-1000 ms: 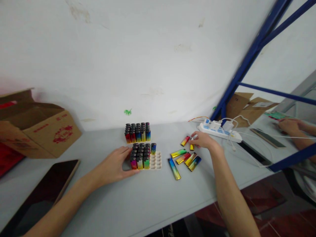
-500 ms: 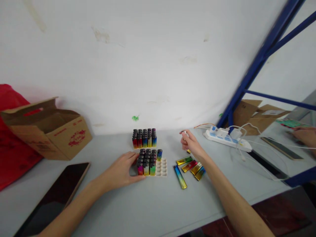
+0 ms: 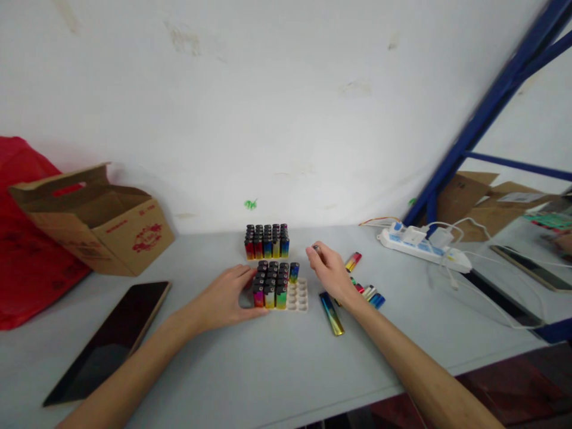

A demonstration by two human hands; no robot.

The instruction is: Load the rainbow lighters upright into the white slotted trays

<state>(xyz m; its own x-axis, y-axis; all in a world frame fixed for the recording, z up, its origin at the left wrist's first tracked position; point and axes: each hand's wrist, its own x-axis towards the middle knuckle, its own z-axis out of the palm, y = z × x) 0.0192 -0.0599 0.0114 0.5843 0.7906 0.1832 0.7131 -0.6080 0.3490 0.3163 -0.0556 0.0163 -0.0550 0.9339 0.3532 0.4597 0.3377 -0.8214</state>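
My left hand (image 3: 226, 300) is curved round the left side of a white tray (image 3: 298, 298), whose left part holds upright lighters (image 3: 269, 286) in rows. One blue lighter (image 3: 294, 272) stands at the back of its right part, beside bare slots. To the right of the tray, my right hand (image 3: 328, 265) pinches a lighter (image 3: 317, 248), mostly hidden by the fingers. Behind stands a second block of upright lighters (image 3: 267, 241). A blue and yellow lighter (image 3: 332, 314) lies on the table, and several more (image 3: 370, 293) lie near my right wrist.
An open cardboard box (image 3: 120, 229) and a red bag (image 3: 31, 250) are at the left, with a dark tablet (image 3: 109, 339) in front. At the right are a power strip (image 3: 422, 247) with cables, a blue metal frame (image 3: 469, 137) and a phone (image 3: 531, 267).
My right hand has moved left toward the tray with the lighter in it. A red and yellow lighter now shows behind it. The camera view has shifted slightly.
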